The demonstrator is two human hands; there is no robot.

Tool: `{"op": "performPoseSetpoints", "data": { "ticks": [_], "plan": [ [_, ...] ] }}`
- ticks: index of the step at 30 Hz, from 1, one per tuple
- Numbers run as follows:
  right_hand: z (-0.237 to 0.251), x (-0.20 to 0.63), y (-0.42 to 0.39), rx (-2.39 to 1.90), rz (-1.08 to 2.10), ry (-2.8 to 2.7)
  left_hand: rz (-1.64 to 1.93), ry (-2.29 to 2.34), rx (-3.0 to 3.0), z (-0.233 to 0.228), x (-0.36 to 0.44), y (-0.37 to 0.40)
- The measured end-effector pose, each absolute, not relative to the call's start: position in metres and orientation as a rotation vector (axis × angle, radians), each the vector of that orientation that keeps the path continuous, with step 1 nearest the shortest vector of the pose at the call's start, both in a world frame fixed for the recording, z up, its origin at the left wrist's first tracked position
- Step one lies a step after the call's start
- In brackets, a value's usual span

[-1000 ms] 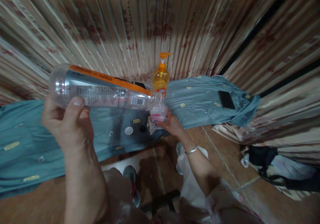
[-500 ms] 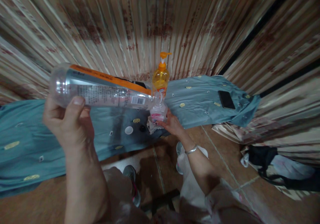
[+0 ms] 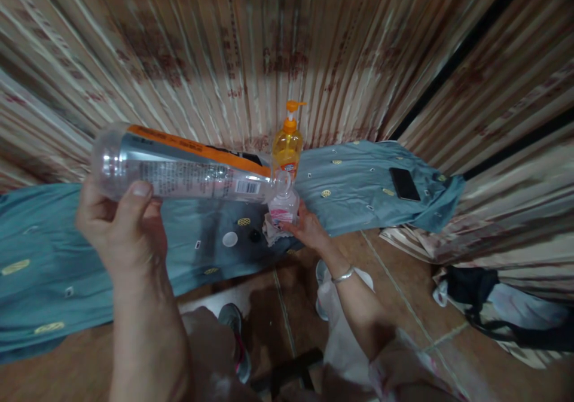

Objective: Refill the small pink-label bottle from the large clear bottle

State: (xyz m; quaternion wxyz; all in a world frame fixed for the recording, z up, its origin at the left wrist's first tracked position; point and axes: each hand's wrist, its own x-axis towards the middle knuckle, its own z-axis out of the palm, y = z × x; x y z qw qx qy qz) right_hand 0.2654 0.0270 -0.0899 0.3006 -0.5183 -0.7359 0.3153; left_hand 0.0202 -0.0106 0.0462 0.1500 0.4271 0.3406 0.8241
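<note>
At the left, the left hand (image 3: 123,228) is wrapped around the base of a large clear bottle (image 3: 183,166) with an orange and grey label, thumb pressed against its side. The bottle lies nearly level in the air, its neck pointing right and meeting the mouth of a small clear bottle (image 3: 282,207) with a pink label. The small bottle stands on the tabletop, which is covered by a blue patterned cloth (image 3: 354,183), and the right hand (image 3: 307,230) curls its fingers around its lower side. A white cap (image 3: 230,239) lies on the cloth just left of it. Behind stands an orange pump bottle (image 3: 287,145). Far right on the cloth rests a dark phone (image 3: 404,183).
</note>
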Motion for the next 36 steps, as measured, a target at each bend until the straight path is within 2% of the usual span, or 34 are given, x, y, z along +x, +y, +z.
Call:
{"op": "performPoseSetpoints", "data": {
  "ticks": [36],
  "plan": [
    [-0.0900,0.2663,0.0277,-1.384,0.821,-1.974,2.368,1.078,1.286,0.0443,0.0187,-0.0116]
  ]
}}
